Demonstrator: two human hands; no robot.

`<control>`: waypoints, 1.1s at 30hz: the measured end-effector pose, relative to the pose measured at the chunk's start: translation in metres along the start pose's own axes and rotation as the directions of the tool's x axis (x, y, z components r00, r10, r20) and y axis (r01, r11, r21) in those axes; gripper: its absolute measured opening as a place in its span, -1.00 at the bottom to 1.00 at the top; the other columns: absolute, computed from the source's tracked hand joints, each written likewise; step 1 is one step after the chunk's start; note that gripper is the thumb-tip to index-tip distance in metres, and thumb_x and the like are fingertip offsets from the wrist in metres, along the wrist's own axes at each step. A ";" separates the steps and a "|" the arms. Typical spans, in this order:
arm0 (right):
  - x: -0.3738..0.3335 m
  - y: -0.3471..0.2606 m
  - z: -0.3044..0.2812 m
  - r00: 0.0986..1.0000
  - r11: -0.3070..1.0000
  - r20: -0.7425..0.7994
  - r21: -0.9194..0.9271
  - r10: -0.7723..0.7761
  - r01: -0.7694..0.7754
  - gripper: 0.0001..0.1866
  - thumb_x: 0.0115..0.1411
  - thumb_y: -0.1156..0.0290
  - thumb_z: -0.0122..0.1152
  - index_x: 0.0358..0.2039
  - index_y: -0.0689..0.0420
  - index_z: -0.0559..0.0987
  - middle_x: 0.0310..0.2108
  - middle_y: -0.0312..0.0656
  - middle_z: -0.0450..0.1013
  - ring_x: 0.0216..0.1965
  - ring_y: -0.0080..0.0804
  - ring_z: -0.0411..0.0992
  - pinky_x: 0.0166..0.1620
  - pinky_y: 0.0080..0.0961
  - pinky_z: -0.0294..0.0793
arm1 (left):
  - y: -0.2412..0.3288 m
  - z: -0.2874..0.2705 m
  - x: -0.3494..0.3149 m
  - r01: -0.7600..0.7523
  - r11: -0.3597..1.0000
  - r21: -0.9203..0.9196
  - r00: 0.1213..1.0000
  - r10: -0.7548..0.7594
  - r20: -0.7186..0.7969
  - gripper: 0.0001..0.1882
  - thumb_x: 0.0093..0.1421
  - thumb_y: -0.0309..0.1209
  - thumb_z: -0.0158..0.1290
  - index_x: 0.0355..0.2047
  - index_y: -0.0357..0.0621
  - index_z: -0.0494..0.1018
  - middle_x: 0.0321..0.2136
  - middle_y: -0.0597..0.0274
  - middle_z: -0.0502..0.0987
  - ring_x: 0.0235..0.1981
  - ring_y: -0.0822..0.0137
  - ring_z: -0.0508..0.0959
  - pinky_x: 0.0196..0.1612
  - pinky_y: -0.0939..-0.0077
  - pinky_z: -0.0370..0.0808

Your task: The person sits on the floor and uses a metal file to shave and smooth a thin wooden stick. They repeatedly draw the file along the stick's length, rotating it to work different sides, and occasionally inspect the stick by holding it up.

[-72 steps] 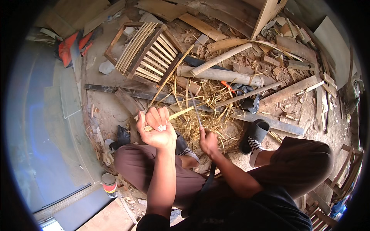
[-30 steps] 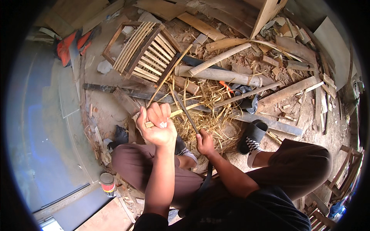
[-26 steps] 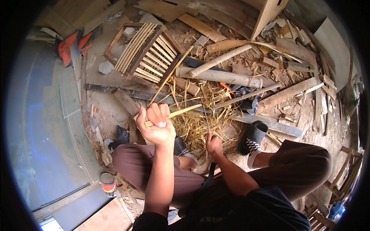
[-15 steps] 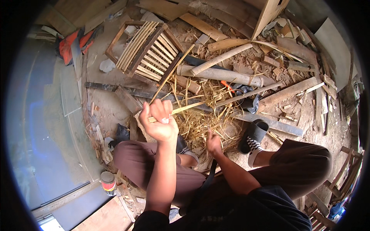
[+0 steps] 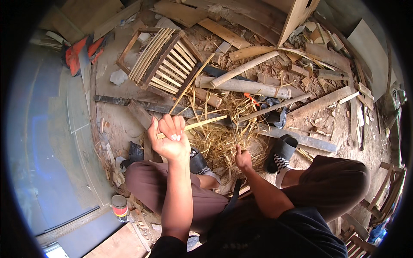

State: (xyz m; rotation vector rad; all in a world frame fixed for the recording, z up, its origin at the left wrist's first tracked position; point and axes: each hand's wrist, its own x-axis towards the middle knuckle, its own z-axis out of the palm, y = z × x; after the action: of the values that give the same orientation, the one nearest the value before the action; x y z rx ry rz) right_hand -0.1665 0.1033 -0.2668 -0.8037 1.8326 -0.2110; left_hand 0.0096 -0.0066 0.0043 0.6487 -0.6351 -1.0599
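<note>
My left hand (image 5: 170, 136) is closed round a pale split-bamboo strip (image 5: 205, 122), which sticks out to the right above the shavings. Lower and to the right, my right hand (image 5: 243, 158) is closed on a thin, dark, knife-like tool (image 5: 235, 132); its handle is hidden in the fist, and the blade is hard to make out. The tool points up and away from me, near the strip's free end. Under both hands lies a tangled heap of curly bamboo shavings (image 5: 211, 142), between my slippered feet.
A wooden frame with pale slats (image 5: 172, 64) stands at the far left. Behind the shavings lie a thick bamboo pole (image 5: 245, 87), a long narrow stick (image 5: 279, 106) and several boards. A small tin (image 5: 120, 206) stands by my left knee, beside a large grey panel (image 5: 56, 142).
My left hand has shifted left and a little down, with the strip in it. My right hand has moved slightly right, and the thin tool shows more clearly.
</note>
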 end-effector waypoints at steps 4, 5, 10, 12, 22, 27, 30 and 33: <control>-0.015 -0.013 0.016 0.994 0.990 -0.111 0.134 -0.018 0.033 -0.11 0.38 -0.27 -0.12 -0.39 0.52 0.62 -0.45 0.44 0.52 -0.24 0.33 0.57 -0.05 0.03 0.49 | 0.004 0.002 -0.010 0.008 0.999 -0.033 0.996 -0.011 -0.085 -0.38 0.45 -0.23 -0.26 -0.83 0.01 0.05 -0.81 0.35 0.05 -0.76 0.45 -0.03 -0.55 0.48 0.04; -0.018 -0.016 0.015 0.998 0.993 -0.063 0.114 -0.003 0.010 -0.15 0.39 -0.25 -0.12 -0.28 0.48 0.63 -0.41 0.41 0.53 -0.23 0.31 0.58 -0.04 0.03 0.48 | 0.002 0.002 -0.010 0.000 0.999 -0.054 0.995 -0.005 -0.104 -0.37 0.46 -0.22 -0.26 -0.84 0.01 0.05 -0.81 0.35 0.05 -0.77 0.45 -0.03 -0.55 0.48 0.03; -0.032 -0.050 0.008 0.973 0.940 0.013 0.261 -0.229 0.218 -0.26 0.41 -0.18 -0.10 -0.14 0.39 0.63 -0.51 0.24 0.53 -0.39 0.21 0.52 -0.18 -0.08 0.50 | 0.002 0.000 -0.013 -0.025 1.000 -0.013 0.993 0.023 -0.116 -0.36 0.46 -0.21 -0.26 -0.85 0.02 0.03 -0.83 0.35 0.04 -0.77 0.45 -0.04 -0.55 0.49 0.02; -0.037 -0.071 0.002 0.924 0.902 0.029 0.229 -0.381 0.365 -0.36 0.43 -0.06 -0.05 -0.20 0.39 0.62 -0.63 0.12 0.47 -0.50 0.02 0.48 -0.29 -0.14 0.46 | 0.000 0.005 -0.015 -0.020 1.000 -0.006 0.994 0.020 -0.108 -0.35 0.46 -0.20 -0.26 -0.86 0.02 0.03 -0.83 0.35 0.04 -0.77 0.46 -0.05 -0.55 0.49 0.01; 0.013 -0.013 0.014 0.980 0.960 -0.070 0.199 -0.186 0.196 -0.20 0.43 -0.21 -0.19 -0.18 0.41 0.64 -0.54 0.12 0.55 -0.46 -0.03 0.51 -0.25 -0.10 0.48 | -0.004 0.006 -0.012 -0.005 1.000 -0.022 0.994 0.002 -0.111 -0.36 0.46 -0.18 -0.30 -0.84 0.03 0.06 -0.82 0.35 0.06 -0.77 0.45 -0.02 -0.55 0.48 0.02; -0.004 -0.053 0.016 0.907 0.894 -0.016 0.159 -0.421 0.418 -0.25 0.43 -0.19 -0.12 -0.37 0.39 0.58 -0.61 0.08 0.48 -0.51 -0.11 0.47 -0.28 -0.12 0.48 | 0.000 0.004 -0.012 -0.019 1.000 0.012 0.994 0.020 -0.109 -0.37 0.46 -0.18 -0.33 -0.84 0.02 0.08 -0.80 0.35 0.08 -0.76 0.45 0.00 -0.52 0.47 0.07; 0.021 -0.005 0.038 0.982 0.947 -0.022 0.262 -0.188 0.187 -0.25 0.44 -0.18 -0.11 -0.34 0.40 0.59 -0.59 0.16 0.49 -0.50 -0.05 0.51 -0.30 -0.09 0.48 | -0.001 0.008 -0.008 -0.015 1.000 -0.001 0.990 0.015 -0.143 -0.36 0.46 -0.23 -0.34 -0.85 0.01 0.10 -0.82 0.32 0.09 -0.79 0.43 0.01 -0.55 0.48 0.07; 0.023 0.003 0.015 0.996 0.996 0.024 -0.007 -0.084 0.084 -0.19 0.44 -0.20 -0.16 -0.29 0.45 0.63 -0.65 0.08 0.46 -0.56 -0.11 0.50 -0.37 -0.07 0.49 | 0.003 0.001 -0.007 -0.038 0.999 0.006 0.988 0.039 -0.147 -0.35 0.47 -0.24 -0.38 -0.86 0.00 0.11 -0.82 0.31 0.11 -0.79 0.42 0.03 -0.54 0.48 0.08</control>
State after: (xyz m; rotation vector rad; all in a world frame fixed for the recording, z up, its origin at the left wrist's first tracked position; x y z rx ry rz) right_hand -0.1592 0.0947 -0.2913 -0.8859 1.7796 -0.2473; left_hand 0.0084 0.0005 0.0059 0.7075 -0.5190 -0.9659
